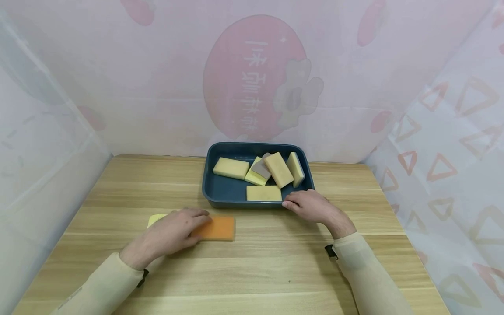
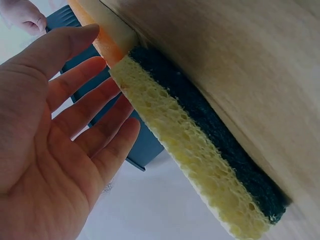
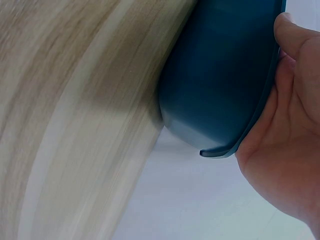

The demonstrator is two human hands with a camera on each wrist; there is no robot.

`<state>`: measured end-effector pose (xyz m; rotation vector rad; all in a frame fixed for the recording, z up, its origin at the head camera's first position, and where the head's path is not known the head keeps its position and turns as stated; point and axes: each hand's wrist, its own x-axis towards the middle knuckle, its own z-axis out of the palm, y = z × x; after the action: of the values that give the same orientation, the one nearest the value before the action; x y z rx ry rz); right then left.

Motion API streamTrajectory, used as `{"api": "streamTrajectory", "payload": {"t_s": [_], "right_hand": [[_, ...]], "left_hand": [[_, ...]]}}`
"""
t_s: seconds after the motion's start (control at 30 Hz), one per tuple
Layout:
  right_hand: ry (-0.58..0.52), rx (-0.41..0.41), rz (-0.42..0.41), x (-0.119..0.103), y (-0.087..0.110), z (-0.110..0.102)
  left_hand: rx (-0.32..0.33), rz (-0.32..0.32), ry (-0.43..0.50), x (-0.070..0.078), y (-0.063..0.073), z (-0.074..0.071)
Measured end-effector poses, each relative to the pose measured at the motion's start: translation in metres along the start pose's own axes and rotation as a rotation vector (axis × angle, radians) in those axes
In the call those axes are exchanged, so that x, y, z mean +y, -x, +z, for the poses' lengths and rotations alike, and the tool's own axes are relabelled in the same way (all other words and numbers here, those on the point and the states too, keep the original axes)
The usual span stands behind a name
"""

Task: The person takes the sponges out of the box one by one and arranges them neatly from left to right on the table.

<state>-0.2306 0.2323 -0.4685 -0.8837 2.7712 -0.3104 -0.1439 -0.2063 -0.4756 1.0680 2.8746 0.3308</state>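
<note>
A: Where to find the orange sponge (image 1: 218, 228)?

B: On the surface (image 1: 260, 271), just in front of the tray (image 1: 226, 204), by the near left corner and apart from the rim. Lies flat, orange face up, paler layer below. Appears to run lengthwise left to right, roughly along the tray's near edge, with the left end hidden.

A: Nearer to which hand?

B: To the left hand (image 1: 177, 228), clearly. Extends over the sponge's left end and leaves the right end in sight. In the left wrist view, shows thumb and fingers loosely spread, not pinching anything. Touching the sponge or only above? Impossible to say.

A: And beside that?

B: End to end with the orange sponge, a yellow sponge (image 2: 180, 145), dark layer against the surface. Mostly hidden by the left hand in the head view.

A: And the right hand (image 1: 313, 205)?

B: Well apart from the orange sponge, at the tray's near right corner. Grips the rim there, thumb on the near edge, fingers bent over the top.

A: Which relation to count on most?

B: Judging by the layout, this: tray just beyond the orange sponge, ahead and to the right of the left hand. Inside, pale sponges (image 1: 231, 168) at mixed angles and a grey piece (image 1: 260, 168).
</note>
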Motion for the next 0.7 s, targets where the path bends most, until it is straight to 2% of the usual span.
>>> {"api": "streamTrajectory", "payload": {"t_s": [0.13,0.33,0.57,0.7], "right_hand": [[-0.001,-0.002,0.003,-0.001,0.0,0.0],[-0.004,-0.003,0.008,-0.001,-0.001,-0.001],[-0.019,-0.002,0.005,0.001,-0.001,0.001],[-0.033,0.024,-0.045,0.012,-0.004,0.007]], "left_hand": [[0.004,0.004,-0.007,0.0,0.0,-0.002],[0.089,0.057,-0.017,0.002,-0.004,-0.011],[0.154,0.056,-0.017,0.006,-0.019,-0.021],[0.158,0.059,-0.017,0.009,-0.03,-0.024]]}}
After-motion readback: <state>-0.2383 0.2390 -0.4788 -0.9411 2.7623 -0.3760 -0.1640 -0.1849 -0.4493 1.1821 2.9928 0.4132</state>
